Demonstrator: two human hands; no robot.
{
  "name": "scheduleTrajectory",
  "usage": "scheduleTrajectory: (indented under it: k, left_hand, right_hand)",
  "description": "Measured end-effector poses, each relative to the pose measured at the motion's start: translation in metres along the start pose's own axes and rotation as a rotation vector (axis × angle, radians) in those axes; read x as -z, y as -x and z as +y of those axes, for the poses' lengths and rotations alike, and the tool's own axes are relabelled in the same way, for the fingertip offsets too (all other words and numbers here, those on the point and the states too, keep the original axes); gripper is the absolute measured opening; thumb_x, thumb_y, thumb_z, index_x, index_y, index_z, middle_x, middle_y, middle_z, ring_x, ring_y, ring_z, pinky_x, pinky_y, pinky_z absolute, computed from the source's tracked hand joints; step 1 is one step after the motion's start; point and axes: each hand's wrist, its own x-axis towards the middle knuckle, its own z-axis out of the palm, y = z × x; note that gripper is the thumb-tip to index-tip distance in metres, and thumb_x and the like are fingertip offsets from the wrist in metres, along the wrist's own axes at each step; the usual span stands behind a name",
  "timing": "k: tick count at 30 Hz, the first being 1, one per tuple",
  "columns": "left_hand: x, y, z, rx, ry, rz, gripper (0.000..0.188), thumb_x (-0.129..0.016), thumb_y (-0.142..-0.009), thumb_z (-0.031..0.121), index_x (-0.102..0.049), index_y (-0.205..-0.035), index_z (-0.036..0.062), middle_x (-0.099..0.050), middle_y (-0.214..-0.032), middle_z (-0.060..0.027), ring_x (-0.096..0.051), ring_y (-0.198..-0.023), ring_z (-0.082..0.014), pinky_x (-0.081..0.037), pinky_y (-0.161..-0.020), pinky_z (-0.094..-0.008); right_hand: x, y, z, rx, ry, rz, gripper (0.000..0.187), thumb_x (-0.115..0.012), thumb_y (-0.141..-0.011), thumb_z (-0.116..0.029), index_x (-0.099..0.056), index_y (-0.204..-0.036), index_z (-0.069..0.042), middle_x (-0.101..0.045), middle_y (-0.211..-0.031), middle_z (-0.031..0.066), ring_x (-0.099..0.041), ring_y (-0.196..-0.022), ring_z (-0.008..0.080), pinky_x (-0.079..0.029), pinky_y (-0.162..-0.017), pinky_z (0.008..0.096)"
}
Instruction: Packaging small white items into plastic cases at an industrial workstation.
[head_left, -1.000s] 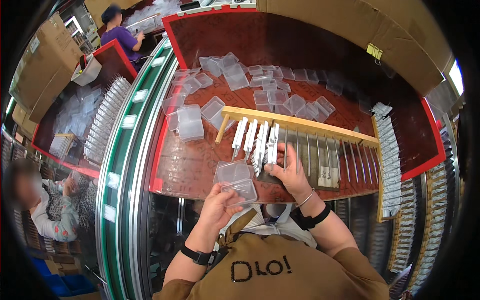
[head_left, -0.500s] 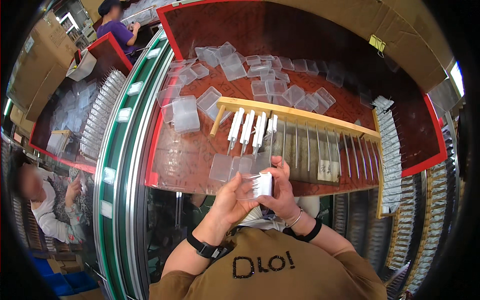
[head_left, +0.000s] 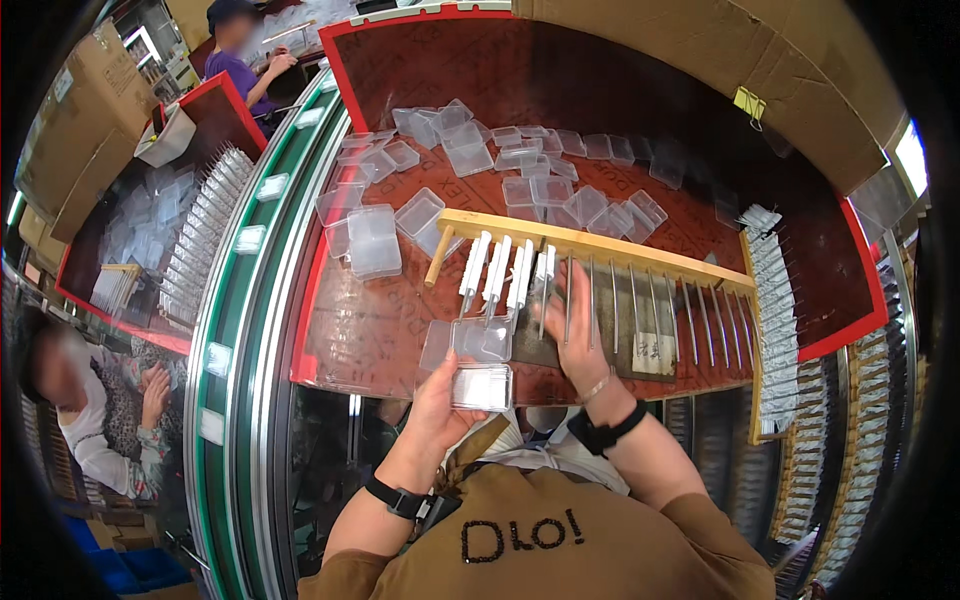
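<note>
At the surface, has a rack with rods mostly bare, right hand spread and seemingly holding nothing by them, left hand gripping a loaded box before the rack, empty boxes behind it, and white pieces left on its leftmost four.

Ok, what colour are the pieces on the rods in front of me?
The pieces are white, clearest in the head view.

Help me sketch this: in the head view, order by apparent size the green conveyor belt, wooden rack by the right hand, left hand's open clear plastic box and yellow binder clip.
Largest to smallest:
Green conveyor belt
Wooden rack
Open clear plastic box
Yellow binder clip
</note>
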Motion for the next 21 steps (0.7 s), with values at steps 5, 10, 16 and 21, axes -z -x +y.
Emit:
scheduleTrajectory:
  k: [5,10,16,21]
  left_hand:
    - [-0.007,0.005,0.006,0.000,0.005,0.038,0.037,-0.043,-0.099,0.043,-0.055,-0.107,0.0089,-0.067,-0.093,-0.0112,-0.067,-0.070,-0.0226,-0.052,-0.048,-0.0316]
    - [0.007,0.011,0.007,-0.016,0.016,0.027,0.037,-0.042,-0.100,0.041,-0.054,-0.111,0.0072,-0.066,-0.096,-0.0122,-0.068,-0.074,-0.0238,-0.054,-0.050,-0.0329]
    - [0.007,0.012,0.005,-0.151,-0.080,0.011,0.038,-0.039,-0.102,0.038,-0.052,-0.113,0.0042,-0.064,-0.100,-0.0134,-0.067,-0.081,-0.0235,-0.056,-0.057,-0.0335]
    - [0.009,0.011,-0.007,-0.236,-0.245,0.036,0.039,-0.037,-0.103,0.038,-0.053,-0.112,0.0033,-0.062,-0.097,-0.0105,-0.064,-0.078,-0.0194,-0.054,-0.060,-0.0317]
  right_hand:
    - [0.008,-0.021,0.014,-0.165,-0.345,-0.104,0.045,-0.064,-0.087,-0.008,-0.043,-0.126,0.001,-0.060,-0.113,0.0092,-0.059,-0.101,0.0144,-0.046,-0.092,0.0283]
    - [0.005,-0.016,0.024,-0.121,-0.471,-0.019,0.038,-0.062,-0.089,-0.007,-0.047,-0.123,-0.001,-0.060,-0.109,0.0080,-0.058,-0.100,0.0138,-0.047,-0.090,0.0279]
    - [-0.005,0.041,-0.027,-0.183,-0.317,-0.060,0.039,-0.062,-0.083,0.000,-0.045,-0.119,-0.002,-0.058,-0.103,0.0058,-0.055,-0.099,0.0125,-0.045,-0.089,0.0273]
    - [-0.015,0.073,-0.046,0.141,0.125,-0.378,0.044,-0.074,-0.072,-0.006,-0.053,-0.111,-0.005,-0.056,-0.107,0.0097,-0.057,-0.099,0.0221,-0.047,-0.087,0.0368]
